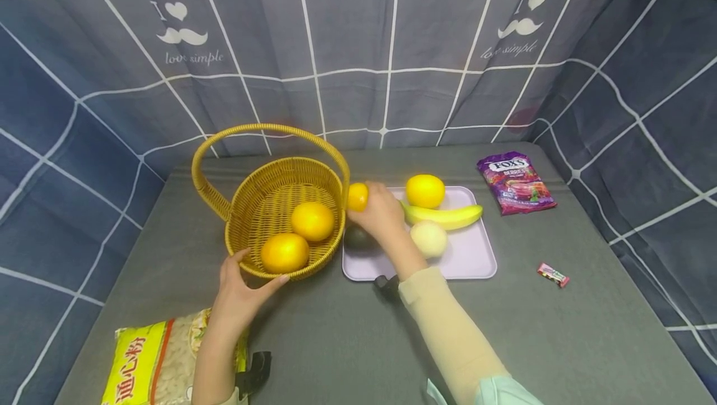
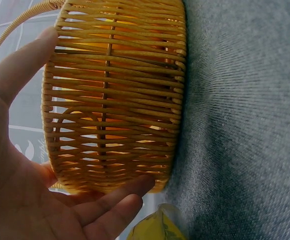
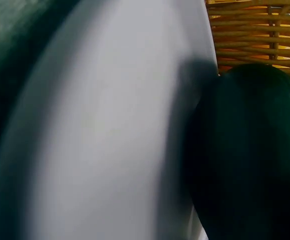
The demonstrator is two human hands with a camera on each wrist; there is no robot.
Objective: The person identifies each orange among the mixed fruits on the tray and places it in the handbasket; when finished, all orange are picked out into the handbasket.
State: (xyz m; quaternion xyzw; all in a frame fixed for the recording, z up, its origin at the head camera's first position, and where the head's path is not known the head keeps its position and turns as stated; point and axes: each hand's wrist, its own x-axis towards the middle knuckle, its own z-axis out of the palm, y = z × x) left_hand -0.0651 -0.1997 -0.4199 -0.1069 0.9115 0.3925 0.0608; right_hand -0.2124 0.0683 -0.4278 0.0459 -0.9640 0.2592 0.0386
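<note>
My left hand [image 1: 238, 290] holds the front left rim of a yellow wicker basket [image 1: 243, 209], its thumb on the rim and its fingers along the side. Two oranges [image 1: 312, 221] lie inside the basket, their colour showing through the weave in the left wrist view. Just right of the basket, my right hand [image 1: 381, 212] grips another orange [image 1: 357, 196] above the left end of a pale lilac tray [image 1: 476, 259]. Beneath that hand lies a dark green fruit [image 3: 249, 150], perhaps an avocado. A banana [image 1: 448, 216], a yellow fruit [image 1: 426, 191] and a pale round fruit [image 1: 429, 239] also lie on the tray.
A purple candy bag [image 1: 518, 184] lies at the back right, with a small wrapped candy [image 1: 553, 275] in front of it. A yellow pasta bag [image 1: 162, 358] lies at the front left, partly behind the left forearm. The basket's tall handle [image 1: 271, 127] arches upward.
</note>
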